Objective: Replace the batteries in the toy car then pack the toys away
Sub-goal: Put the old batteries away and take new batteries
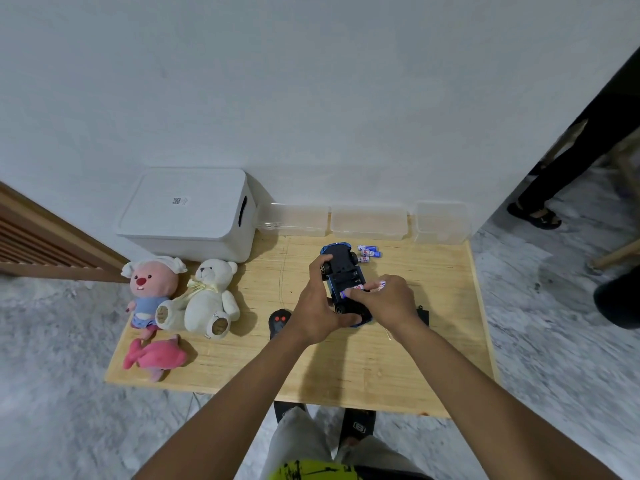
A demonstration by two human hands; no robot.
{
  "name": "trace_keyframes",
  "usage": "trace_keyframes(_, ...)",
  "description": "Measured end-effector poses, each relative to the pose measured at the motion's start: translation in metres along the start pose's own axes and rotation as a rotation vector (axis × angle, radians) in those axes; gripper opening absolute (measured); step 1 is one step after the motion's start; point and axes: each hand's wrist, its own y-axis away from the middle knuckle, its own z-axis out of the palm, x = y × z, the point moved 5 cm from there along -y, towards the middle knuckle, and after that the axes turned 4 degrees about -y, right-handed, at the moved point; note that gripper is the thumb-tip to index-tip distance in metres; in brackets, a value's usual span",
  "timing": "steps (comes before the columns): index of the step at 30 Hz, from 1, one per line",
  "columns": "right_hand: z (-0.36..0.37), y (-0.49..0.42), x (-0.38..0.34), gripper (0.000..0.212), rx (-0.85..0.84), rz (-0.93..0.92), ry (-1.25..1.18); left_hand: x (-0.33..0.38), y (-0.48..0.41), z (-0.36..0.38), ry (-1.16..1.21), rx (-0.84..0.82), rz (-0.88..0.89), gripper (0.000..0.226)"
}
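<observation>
A blue toy car [341,271] lies upside down on the wooden table [346,368], its battery bay uncovered. My left hand [317,306] grips the car along its left side and near end. My right hand [384,299] pinches a white and blue battery [360,287] at the open bay, with another between its fingers. Several loose batteries [369,252] lie just beyond the car. A black remote [280,322] with red buttons rests left of my left wrist. A black cover piece [424,314] lies to the right of my right hand.
At the table's left are a pink plush [150,289], a white teddy bear [207,299] and a pink fish plush [156,356]. A white lidded bin [187,213] and three clear tubs [369,223] line the wall. Another person's legs [554,188] stand at the right.
</observation>
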Motion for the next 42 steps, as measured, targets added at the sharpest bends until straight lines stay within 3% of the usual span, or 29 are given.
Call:
trace_keyframes(9, 0.001, 0.006, -0.015, 0.024, 0.064, -0.179, 0.005, 0.0, 0.001, -0.004, 0.019, 0.004, -0.032, 0.115)
trace_keyframes(18, 0.009, 0.001, -0.015, 0.036, -0.008, -0.118, -0.037, 0.0, 0.004, -0.004, 0.037, -0.044, 0.0, 0.115)
trace_keyframes(30, 0.025, 0.003, -0.027, 0.018, -0.026, -0.217, 0.155, -0.009, -0.002, 0.001, 0.043, -0.047, -0.003, 0.116)
trace_keyframes(37, 0.031, -0.001, -0.026, 0.022, -0.032, -0.336, 0.279, -0.012, -0.007, -0.002, 0.073, -0.062, -0.014, 0.113)
trace_keyframes(42, 0.015, -0.006, -0.026, 0.033, -0.034, -0.273, 0.163, -0.018, -0.007, -0.002, 0.098, -0.087, -0.047, 0.115)
